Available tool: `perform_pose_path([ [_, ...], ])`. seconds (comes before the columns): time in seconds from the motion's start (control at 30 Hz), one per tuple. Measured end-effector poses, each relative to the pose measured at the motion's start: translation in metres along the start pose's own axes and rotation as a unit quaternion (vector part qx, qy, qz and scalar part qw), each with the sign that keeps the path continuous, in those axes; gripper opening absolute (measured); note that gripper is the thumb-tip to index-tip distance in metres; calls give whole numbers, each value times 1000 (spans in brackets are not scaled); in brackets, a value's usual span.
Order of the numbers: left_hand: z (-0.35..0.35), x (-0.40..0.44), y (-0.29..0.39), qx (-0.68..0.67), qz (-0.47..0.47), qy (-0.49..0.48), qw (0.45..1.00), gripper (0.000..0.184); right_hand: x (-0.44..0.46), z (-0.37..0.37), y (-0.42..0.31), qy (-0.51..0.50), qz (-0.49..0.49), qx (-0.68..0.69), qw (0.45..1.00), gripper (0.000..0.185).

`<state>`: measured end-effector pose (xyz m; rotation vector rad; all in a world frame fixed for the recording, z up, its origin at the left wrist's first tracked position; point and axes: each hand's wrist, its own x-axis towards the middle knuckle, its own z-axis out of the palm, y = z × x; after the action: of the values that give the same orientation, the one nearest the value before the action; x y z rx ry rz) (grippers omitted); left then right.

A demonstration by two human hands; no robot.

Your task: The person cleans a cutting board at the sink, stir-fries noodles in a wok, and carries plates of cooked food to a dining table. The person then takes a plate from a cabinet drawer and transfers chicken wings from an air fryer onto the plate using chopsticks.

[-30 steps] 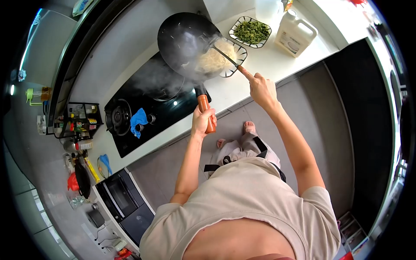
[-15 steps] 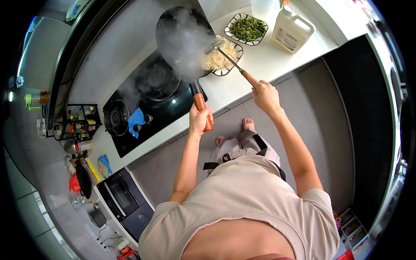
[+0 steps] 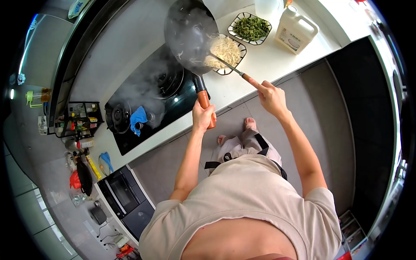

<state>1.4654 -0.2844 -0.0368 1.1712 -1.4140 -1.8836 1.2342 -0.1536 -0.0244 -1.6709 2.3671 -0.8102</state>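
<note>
My left hand (image 3: 203,117) is closed around the orange-brown handle of a dark wok (image 3: 190,32). The wok is raised and tilted beside the burner, with a few pale strands stuck inside and steam around it. Under its right rim stands a patterned dish (image 3: 245,51) heaped with pale strands (image 3: 226,51), noodles or sprouts; I cannot tell which. My right hand (image 3: 273,99) grips the wooden end of a ladle (image 3: 229,66), index finger stretched along it. The ladle's head is at the wok's rim, mostly hidden.
Behind the pale strands sits a dish of chopped greens (image 3: 250,28), with a white jug (image 3: 297,30) to its right. The black gas stove (image 3: 147,99) has a blue cloth (image 3: 138,119) by its knobs. A spice rack (image 3: 82,119) stands at the left.
The wok has shifted slightly up and right, and its steam has thinned. The ladle's head has moved down from above the pale strands to the wok's rim.
</note>
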Motion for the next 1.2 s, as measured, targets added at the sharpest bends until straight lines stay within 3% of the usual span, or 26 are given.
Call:
perform_pose_path([
  [0.3,3,6,-7,-1,4,12,1000,26,-6,15,35,3,6,-33,999,64],
  [0.4,4,6,-9,-7,4,22,1000,25,-7,20,40,19,5,-39,999,52],
  [0.8,-6,13,-6,-20,25,42,999,24,-11,23,55,15,18,-87,996,52],
  [1.0,-11,1,7,-15,19,37,999,23,-1,1,41,63,50,86,993,49],
  [1.2,-12,-18,5,-27,-7,3,1000,30,43,13,15,72,38,98,992,51],
])
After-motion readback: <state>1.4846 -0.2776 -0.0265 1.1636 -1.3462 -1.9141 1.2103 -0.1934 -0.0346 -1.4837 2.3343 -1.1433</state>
